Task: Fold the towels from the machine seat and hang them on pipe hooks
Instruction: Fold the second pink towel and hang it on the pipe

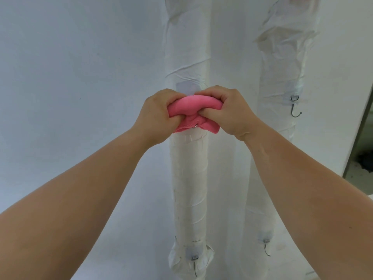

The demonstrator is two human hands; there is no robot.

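A folded pink towel (191, 110) is bunched against the left white-wrapped pipe (189, 178) at chest height. My left hand (159, 116) grips its left end and my right hand (228, 112) grips its right end, thumbs pressed into the cloth. A small metal tip of a hook (194, 126) shows under the towel's middle; the rest of that hook is hidden by the cloth. The adhesive pad (184, 87) of this hook peeks out just above the towel.
A second wrapped pipe (282, 138) stands to the right with a bare metal hook (295, 107). Lower hooks sit on both pipes, the left pipe's lower hook (194, 261) and the right pipe's lower hook (266, 247). A white wall is behind; a dark doorway edge (361, 128) is far right.
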